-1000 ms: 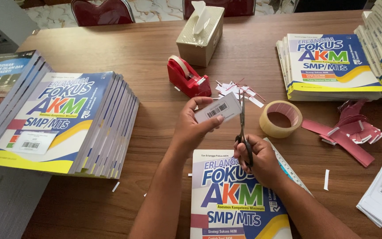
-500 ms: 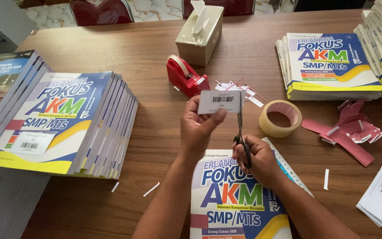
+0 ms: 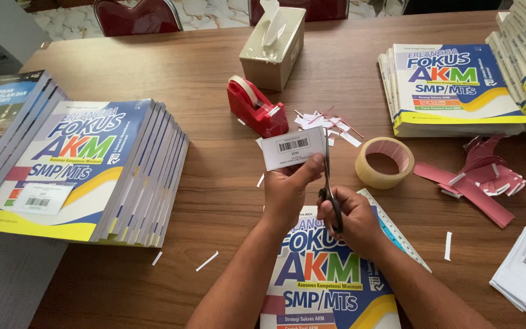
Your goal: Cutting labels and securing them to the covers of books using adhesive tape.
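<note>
Head view, centre of frame: one white rectangular barcode label (image 3: pixel 292 148), paper, held flat-on to the camera with its long axis running left to right, slightly tilted; pinched at its lower edge by the left hand (image 3: pixel 288 190), thumb pressed over fingers. One pair of scissors (image 3: pixel 329 183), dark handles, blades pointing up the frame along the label's right edge; right hand (image 3: pixel 349 218) closed through the handles. Below the hands: one glossy blue-and-yellow workbook (image 3: pixel 324 277), with a clear ruler (image 3: pixel 397 230) at its right side. Left: one fanned stack of the same workbooks (image 3: pixel 92 167). Upper centre: one red tape dispenser (image 3: pixel 255 106), one beige tissue box (image 3: pixel 273 39). Right of centre: one roll of clear packing tape (image 3: pixel 385 162), round. Right: red paper offcuts (image 3: pixel 482 180). Wooden table (image 3: pixel 202 67) underneath.
</note>
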